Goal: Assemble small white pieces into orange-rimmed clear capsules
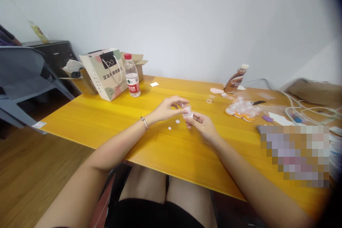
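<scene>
Both hands hold a small, clear and whitish plastic container (188, 112) above the table. My left hand (171, 108) pinches its upper part from the left, thumb in front and fingers arched over. From the right, my right hand (201, 124) grips its lower part between thumb and fingers. The container is too small to tell its exact kind. Beneath the hands, two small white discs (177, 121) lie flat on the yellow wooden table (149, 142).
A water bottle with a red cap (132, 78) and a paper bag (109, 74) stand back left. At right are a brown drink bottle (236, 79), a heap of clear plastic pieces (243, 108), a purple item (267, 118) and white cables (294, 103). A pixelated patch covers the right front.
</scene>
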`<state>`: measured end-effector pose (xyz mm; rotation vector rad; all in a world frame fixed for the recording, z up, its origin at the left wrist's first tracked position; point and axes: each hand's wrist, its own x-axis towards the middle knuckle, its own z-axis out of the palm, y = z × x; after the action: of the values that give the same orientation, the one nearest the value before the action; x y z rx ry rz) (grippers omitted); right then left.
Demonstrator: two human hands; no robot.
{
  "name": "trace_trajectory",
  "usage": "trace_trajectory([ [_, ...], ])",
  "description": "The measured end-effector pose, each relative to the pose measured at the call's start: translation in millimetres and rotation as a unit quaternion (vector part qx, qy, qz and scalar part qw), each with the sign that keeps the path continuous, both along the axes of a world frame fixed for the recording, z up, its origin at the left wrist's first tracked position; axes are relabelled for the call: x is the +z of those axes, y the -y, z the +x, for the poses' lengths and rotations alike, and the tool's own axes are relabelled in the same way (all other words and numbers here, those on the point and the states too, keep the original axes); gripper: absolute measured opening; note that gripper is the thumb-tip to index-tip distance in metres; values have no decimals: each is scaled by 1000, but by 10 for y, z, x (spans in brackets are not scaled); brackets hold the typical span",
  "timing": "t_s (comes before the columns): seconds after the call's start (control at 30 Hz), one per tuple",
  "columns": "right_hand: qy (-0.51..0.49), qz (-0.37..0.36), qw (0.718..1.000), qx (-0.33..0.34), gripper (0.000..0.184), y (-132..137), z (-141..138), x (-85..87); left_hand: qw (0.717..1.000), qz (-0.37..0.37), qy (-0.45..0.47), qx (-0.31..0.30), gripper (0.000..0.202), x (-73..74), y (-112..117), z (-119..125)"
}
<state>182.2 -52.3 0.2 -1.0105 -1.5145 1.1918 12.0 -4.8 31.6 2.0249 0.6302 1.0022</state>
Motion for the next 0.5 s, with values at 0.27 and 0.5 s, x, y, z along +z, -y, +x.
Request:
trace_trajectory([
  [0.27, -39, -29, 997, 51, 25, 34, 20, -30, 995, -53, -1, -83, 32, -67, -46, -30],
  [0.5, 25, 2, 999, 42, 23, 22, 1, -7, 998, -26, -55, -9, 36, -17, -19, -38],
])
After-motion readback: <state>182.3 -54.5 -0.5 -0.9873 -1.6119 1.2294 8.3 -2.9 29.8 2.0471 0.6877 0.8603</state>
